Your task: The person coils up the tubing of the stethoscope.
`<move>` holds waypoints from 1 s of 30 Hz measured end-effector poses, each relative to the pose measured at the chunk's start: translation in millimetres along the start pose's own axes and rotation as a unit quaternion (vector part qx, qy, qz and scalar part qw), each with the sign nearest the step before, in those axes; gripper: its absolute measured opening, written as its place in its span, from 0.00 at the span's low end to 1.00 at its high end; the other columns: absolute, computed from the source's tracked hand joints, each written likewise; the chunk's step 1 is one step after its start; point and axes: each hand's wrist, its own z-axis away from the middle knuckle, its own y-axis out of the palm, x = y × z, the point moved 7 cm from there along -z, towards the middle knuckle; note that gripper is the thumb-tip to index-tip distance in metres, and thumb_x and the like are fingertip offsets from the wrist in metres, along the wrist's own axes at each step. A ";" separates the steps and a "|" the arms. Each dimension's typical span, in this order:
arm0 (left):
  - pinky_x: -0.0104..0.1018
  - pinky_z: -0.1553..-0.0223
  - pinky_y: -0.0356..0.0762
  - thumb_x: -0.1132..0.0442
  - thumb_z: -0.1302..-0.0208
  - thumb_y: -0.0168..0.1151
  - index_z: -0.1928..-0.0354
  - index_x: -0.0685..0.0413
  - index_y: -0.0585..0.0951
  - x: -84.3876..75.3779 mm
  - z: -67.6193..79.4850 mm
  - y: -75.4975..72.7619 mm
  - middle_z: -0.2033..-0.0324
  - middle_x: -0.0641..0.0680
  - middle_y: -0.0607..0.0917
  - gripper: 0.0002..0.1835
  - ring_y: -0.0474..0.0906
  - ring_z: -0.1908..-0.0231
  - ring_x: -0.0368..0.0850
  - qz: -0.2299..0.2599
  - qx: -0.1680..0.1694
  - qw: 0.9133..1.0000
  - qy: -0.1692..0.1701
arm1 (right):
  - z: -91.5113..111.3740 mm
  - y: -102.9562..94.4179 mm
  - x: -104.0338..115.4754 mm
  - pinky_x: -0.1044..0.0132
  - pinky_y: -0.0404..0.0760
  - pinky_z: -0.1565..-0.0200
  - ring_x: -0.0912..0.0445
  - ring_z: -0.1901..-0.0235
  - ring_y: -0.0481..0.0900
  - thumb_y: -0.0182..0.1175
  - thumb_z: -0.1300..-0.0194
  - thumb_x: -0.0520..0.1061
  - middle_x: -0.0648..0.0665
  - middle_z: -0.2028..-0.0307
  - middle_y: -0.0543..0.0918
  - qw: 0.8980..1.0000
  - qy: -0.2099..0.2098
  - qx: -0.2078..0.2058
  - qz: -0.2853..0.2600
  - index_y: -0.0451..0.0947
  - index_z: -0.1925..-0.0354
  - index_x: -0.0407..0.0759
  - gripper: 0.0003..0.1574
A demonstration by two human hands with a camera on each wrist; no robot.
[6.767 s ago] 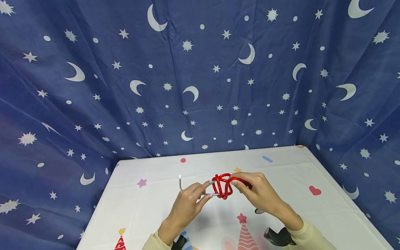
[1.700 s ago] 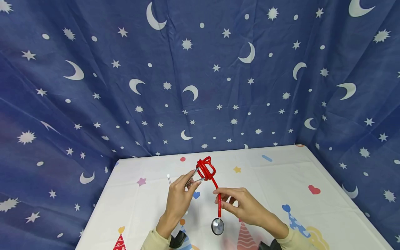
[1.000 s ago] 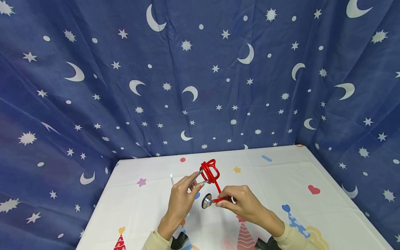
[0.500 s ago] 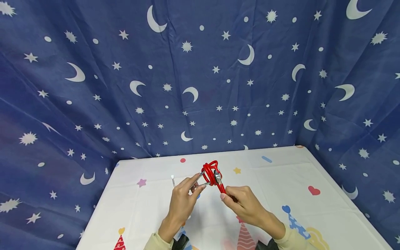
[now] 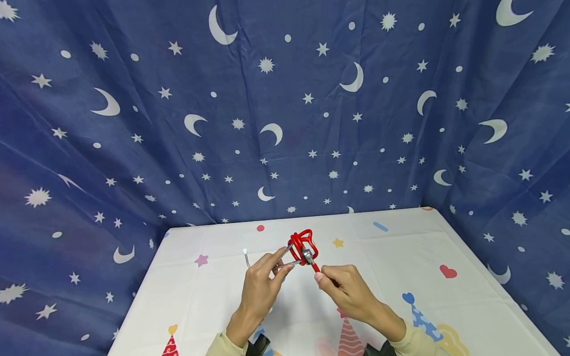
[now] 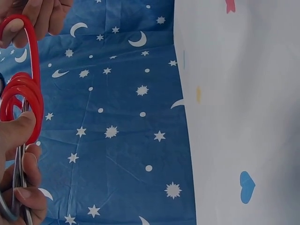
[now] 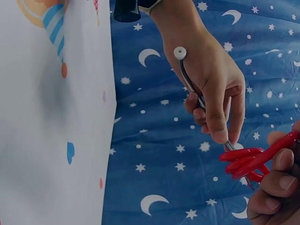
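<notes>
A stethoscope is held above the table between both hands. Its red tubing [image 5: 295,241] is wound in several loops around the metal ear tubes [image 7: 229,146]. My left hand [image 5: 260,287] pinches those ear tubes between thumb and fingers, just below the coil. One white ear tip [image 7: 180,53] sticks out past the back of that hand. My right hand [image 5: 356,291], fingers curled, grips the tubing close to the silver chest piece [image 5: 307,255]. The chest piece points up and overlaps the coil's loops in the head view. In the left wrist view, a bend of tubing loops over the right fingers [image 6: 42,16].
A white tablecloth [image 5: 213,291] printed with party hats, stars and hearts covers the table. Behind it hangs a blue curtain [image 5: 285,99] with moons and stars. Dark wrist cameras [image 5: 257,344] sit at both cuffs.
The chest piece, hanging low on its tubing, has been turned upward by my right hand and brought to the coil. Earlier that hand held the tubing right beside the coil. My left hand keeps its grip.
</notes>
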 end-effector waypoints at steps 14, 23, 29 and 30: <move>0.14 0.79 0.61 0.60 0.45 0.73 0.47 0.57 0.83 -0.6 1.0 0.9 0.75 0.44 0.81 0.23 0.70 0.77 0.29 0.004 -0.005 1.000 0.007 | 1.5 -1.9 -4.3 0.81 0.53 0.84 0.76 0.83 0.54 0.56 0.34 0.32 0.57 0.89 0.63 1.000 0.021 -0.015 -0.011 0.66 0.83 0.52 0.25; 0.14 0.78 0.63 0.61 0.47 0.75 0.48 0.56 0.84 -2.5 2.0 1.7 0.76 0.44 0.81 0.22 0.71 0.77 0.31 -0.004 -0.015 1.000 0.019 | 1.9 -2.3 -10.1 0.79 0.52 0.86 0.76 0.84 0.53 0.56 0.33 0.33 0.57 0.90 0.61 0.998 0.057 -0.015 -0.011 0.67 0.85 0.52 0.26; 0.15 0.77 0.64 0.62 0.49 0.76 0.49 0.57 0.85 -6.2 3.1 1.8 0.76 0.45 0.81 0.23 0.73 0.78 0.33 -0.012 -0.027 0.999 0.035 | 2.6 -2.7 -15.3 0.77 0.53 0.88 0.75 0.86 0.54 0.56 0.32 0.34 0.56 0.92 0.62 0.994 0.102 -0.025 -0.014 0.72 0.85 0.52 0.25; 0.15 0.77 0.64 0.62 0.49 0.76 0.49 0.57 0.85 -6.6 3.2 1.9 0.76 0.45 0.81 0.23 0.73 0.78 0.33 -0.013 -0.028 0.999 0.036 | 2.7 -3.1 -16.1 0.77 0.53 0.88 0.75 0.87 0.54 0.56 0.32 0.34 0.56 0.93 0.62 0.993 0.111 -0.027 -0.012 0.72 0.85 0.53 0.26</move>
